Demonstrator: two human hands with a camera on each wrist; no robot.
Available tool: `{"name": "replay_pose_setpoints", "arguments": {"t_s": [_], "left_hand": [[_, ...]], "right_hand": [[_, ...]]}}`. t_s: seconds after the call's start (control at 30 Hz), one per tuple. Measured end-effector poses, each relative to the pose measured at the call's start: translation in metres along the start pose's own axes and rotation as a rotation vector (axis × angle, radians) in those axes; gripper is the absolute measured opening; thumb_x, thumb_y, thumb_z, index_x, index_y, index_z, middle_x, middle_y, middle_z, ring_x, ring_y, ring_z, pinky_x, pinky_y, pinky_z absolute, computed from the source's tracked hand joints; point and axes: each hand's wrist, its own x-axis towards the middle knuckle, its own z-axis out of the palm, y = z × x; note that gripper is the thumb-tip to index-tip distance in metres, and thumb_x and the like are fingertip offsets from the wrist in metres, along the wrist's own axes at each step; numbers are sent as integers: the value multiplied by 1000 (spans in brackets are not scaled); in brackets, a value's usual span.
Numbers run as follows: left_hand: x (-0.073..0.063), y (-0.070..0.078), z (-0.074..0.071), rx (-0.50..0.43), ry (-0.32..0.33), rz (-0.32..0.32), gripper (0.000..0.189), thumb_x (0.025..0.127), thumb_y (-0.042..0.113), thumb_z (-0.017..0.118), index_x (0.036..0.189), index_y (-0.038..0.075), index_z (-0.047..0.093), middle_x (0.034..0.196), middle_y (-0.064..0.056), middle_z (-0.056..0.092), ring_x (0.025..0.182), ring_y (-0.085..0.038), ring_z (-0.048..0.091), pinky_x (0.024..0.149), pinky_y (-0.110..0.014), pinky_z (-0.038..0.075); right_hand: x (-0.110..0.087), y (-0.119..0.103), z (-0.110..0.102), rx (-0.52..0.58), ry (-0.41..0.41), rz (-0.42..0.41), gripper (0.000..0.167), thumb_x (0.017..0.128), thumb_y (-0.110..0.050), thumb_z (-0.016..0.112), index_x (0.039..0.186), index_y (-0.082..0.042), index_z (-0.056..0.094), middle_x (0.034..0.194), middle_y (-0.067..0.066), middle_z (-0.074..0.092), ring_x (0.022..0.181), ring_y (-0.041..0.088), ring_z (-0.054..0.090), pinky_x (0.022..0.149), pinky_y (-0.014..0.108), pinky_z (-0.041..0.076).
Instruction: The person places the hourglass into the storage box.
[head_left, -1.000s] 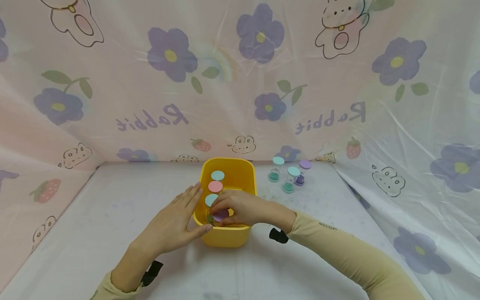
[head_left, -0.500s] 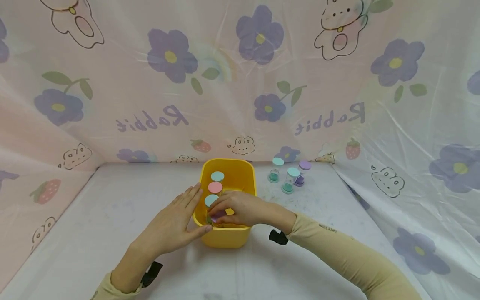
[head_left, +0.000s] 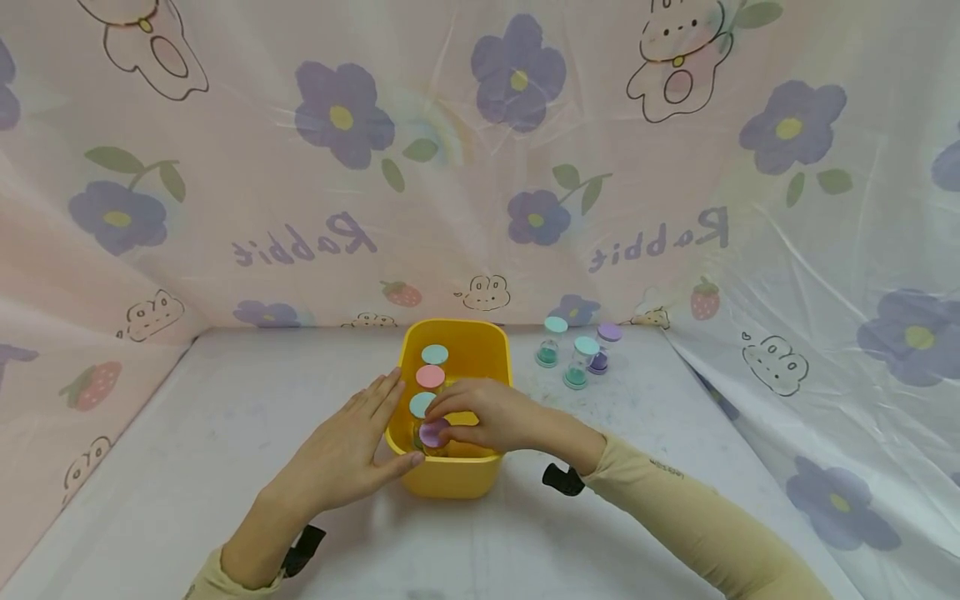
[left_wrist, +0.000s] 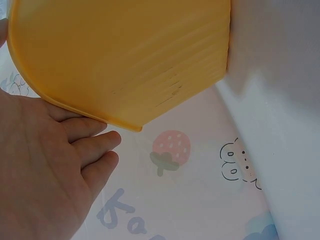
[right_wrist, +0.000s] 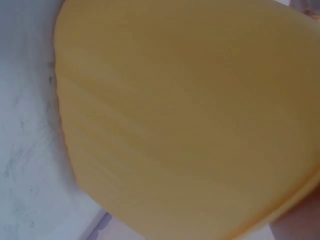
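My left hand (head_left: 341, 446) lies along the left side of a yellow plastic bin (head_left: 450, 479), fingers straight at its rim. In the left wrist view, the fingers (left_wrist: 97, 147) reach past the rim's edge. My right hand (head_left: 483, 412) is inside the bin, beside a sand timer with a purple cap (head_left: 433, 432). Its thumb is at the cap's right edge and its forefinger lies above the cap, loosely bent. Behind that timer, in a row along the left wall, show a blue cap (head_left: 423, 405), a pink cap (head_left: 431, 377) and another blue cap (head_left: 434, 355).
Right of the bin, on the white table (head_left: 645, 467), stand two sand timers with blue caps and green sand, a nearer one (head_left: 581, 362) and a farther one (head_left: 551, 342). A purple-capped timer (head_left: 606, 348) is beside them. A printed cloth (head_left: 450, 183) hangs behind and at the sides.
My right hand has shifted slightly right and its fingers have loosened, so more of the purple cap shows. The purple-capped timer has moved a little left. My left hand stays at the rim.
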Motion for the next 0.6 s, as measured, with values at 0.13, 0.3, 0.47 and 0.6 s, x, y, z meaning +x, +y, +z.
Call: {"name": "replay_pose_setpoints", "arguments": {"t_s": [0.13, 0.3, 0.47, 0.6], "left_hand": [[1, 0, 1, 5, 12, 7, 100, 98, 71, 51, 163, -1, 25, 172, -16, 18, 157, -36, 25, 124, -56, 28], [2, 0, 1, 3, 10, -3, 99, 98, 69, 53, 164, 0, 25, 172, -15, 18, 157, -34, 23, 125, -55, 27], [1, 1, 1, 1, 18, 2, 98, 99, 69, 51, 163, -1, 27, 172, -16, 21, 156, -37, 26, 124, -56, 29], [1, 1, 1, -1, 19, 3, 98, 100, 70, 50, 163, -1, 26, 172, -16, 21, 156, -37, 27, 124, -56, 28]], "right_hand": [[-11, 0, -5, 11, 103, 15, 26, 97, -18, 75, 122, -9, 76, 124, 1, 74, 121, 19, 66, 107, 33, 53], [-25, 7, -10, 59, 276, 42, 25, 96, -13, 75, 121, -8, 76, 123, 3, 74, 117, 21, 68, 102, 36, 57], [-38, 22, -11, 103, 464, 60, 24, 95, -6, 75, 119, -6, 75, 119, 5, 75, 104, 22, 69, 88, 33, 61], [-48, 36, -11, 97, 605, 67, 28, 92, 2, 75, 120, -3, 74, 118, 9, 75, 99, 27, 69, 80, 39, 62]]}}
